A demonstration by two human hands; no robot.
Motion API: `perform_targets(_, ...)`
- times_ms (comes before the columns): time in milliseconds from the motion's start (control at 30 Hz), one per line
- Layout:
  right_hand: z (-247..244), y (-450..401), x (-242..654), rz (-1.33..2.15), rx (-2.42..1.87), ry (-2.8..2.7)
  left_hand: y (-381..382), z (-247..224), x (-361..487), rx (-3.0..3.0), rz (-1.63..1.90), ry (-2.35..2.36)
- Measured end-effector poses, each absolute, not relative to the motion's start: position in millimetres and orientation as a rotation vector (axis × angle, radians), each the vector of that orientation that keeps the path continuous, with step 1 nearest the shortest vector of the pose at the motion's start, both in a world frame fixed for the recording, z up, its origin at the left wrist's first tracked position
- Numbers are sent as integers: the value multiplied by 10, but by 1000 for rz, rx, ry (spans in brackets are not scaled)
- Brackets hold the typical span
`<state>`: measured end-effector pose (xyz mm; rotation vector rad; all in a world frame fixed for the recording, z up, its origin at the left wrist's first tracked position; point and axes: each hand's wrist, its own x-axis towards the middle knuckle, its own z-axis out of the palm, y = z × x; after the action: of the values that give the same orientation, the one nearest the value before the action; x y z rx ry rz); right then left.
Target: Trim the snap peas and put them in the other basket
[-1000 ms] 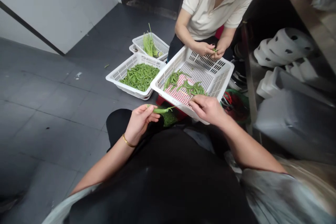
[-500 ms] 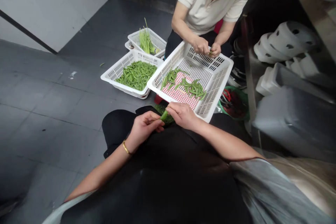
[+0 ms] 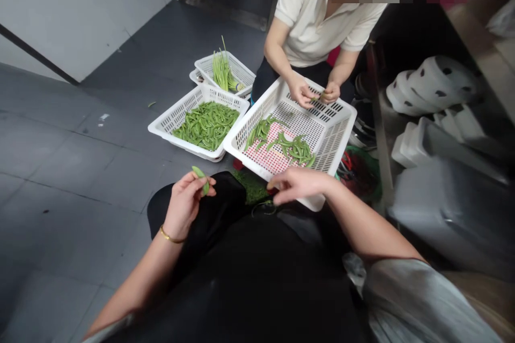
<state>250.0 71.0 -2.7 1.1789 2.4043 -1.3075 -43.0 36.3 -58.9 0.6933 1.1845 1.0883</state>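
Note:
My left hand, a gold bangle at its wrist, pinches a green pea pod above my left thigh. My right hand is open, fingers loosely bent and apart, beside the near rim of a large white basket. A thin curved strand shows just below its fingertips. Inside the large basket lie two small heaps of pea pods. To its left, a second white basket holds a big pile of pea pods. Green trimmings lie low between my knees.
Across from me a person in a cream shirt works a small green piece over the far rim. Behind the left basket, another white basket holds long green stalks. Grey and white tubs line the right side. Dark floor tiles spread left.
My hands, together on one pod before, have parted. The left moved left and down with the pod; the right moved right and opened. The other person's hands have drawn slightly apart.

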Motion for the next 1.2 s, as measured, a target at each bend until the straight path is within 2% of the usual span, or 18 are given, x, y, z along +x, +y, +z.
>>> perform_targets(33, -87, 924, 2495, -1211, 1313, 2459, 376, -616, -413, 709, 1043, 1175)
perform_targets(100, -304, 1378, 2412, -696, 1669, 2609, 399, -661, -345, 711, 987, 1147)
perform_targets(167, -604, 1782, 2272, -376, 1507, 2708, 423, -698, -266, 690, 970, 1136)
perform_targets(233, -907, 2054, 2152, -303, 1168, 2734, 446, -731, -208, 691, 954, 1153)
perform_targets(300, -1143, 2164, 2131, -276, 1034, 2712, 463, -766, -187, 715, 927, 1174)
perform_targets(367, -1277, 2143, 2242, -240, 1090, 2672, 477, -808, -198, 734, 903, 1192)
perform_targets(500, -1264, 2017, 2652, -233, 1187, 2583, 527, -909, -246, 738, 901, 1235)
perform_targets(700, -1248, 2448, 2568, -281, 1799, 2369, 605, -970, -224, 770, 900, 1257)
perform_targets(900, -1489, 2541, 2376, -360, 1827, 2228, 529, -958, -261, 848, 897, 1268)
perform_targets(1067, -1240, 1996, 2739, -411, 1689, 2261, 525, -1022, -343, 788, 946, 1253)
perform_targets(1200, -1111, 1869, 2444, -541, 1805, 2229, 540, -984, -314, 783, 940, 1227)
